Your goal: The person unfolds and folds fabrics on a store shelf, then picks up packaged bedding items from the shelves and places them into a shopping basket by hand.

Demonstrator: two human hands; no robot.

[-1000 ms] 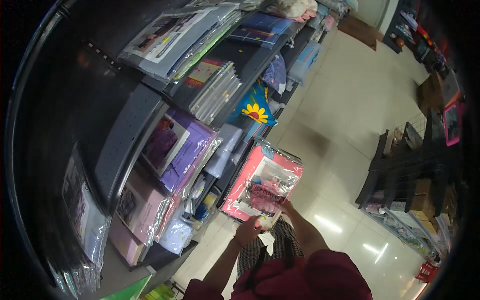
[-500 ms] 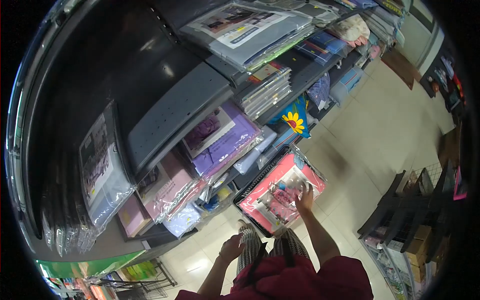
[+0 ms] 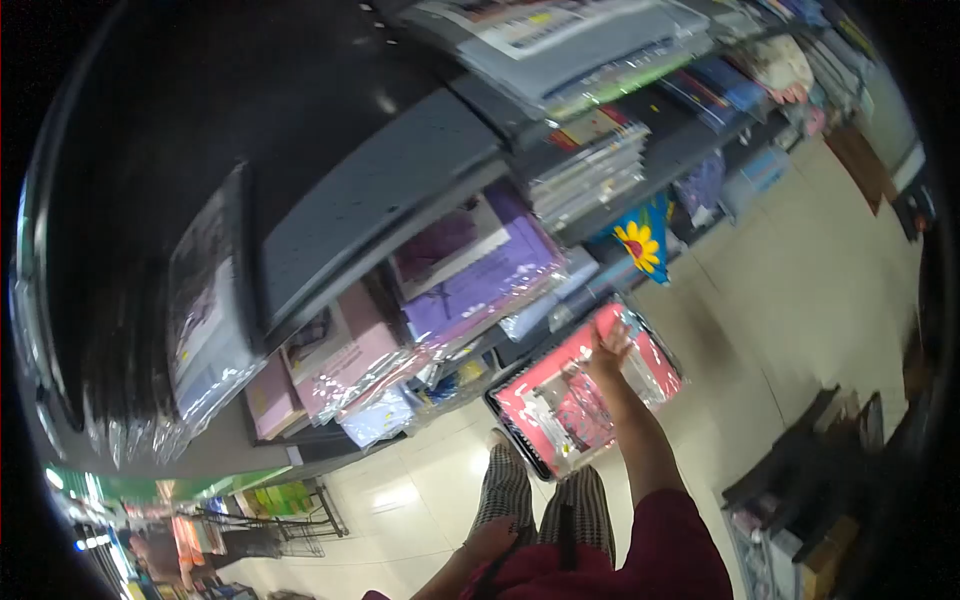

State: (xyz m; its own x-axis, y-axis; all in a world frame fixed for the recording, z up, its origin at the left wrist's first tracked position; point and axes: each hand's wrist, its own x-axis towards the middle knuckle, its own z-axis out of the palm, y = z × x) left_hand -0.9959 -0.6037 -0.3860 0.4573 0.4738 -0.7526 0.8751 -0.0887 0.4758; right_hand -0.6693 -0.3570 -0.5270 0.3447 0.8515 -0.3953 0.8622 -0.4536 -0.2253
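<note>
A pink bedding set in clear plastic [image 3: 560,405] lies in a black basket [image 3: 512,432] in front of my legs. My right hand [image 3: 608,352] rests on the far part of the pack, fingers spread and not wrapped round anything. Its printed picture card shows below my wrist. My left hand [image 3: 490,540] is low beside my left thigh, against the checked trousers [image 3: 503,490]. Motion blur smears its fingers, and I see nothing held there.
Dark metal shelving [image 3: 380,220] on the left holds a purple bedding pack [image 3: 480,285], a pink pack [image 3: 345,345] and grey packs [image 3: 590,60]. A blue cushion with a yellow flower [image 3: 640,245] sticks out low down. Another rack [image 3: 790,470] stands right, across pale floor tiles.
My right hand has moved up the pink bedding set toward its far edge. My left hand has dropped to my thigh. The camera view has shifted and blurred.
</note>
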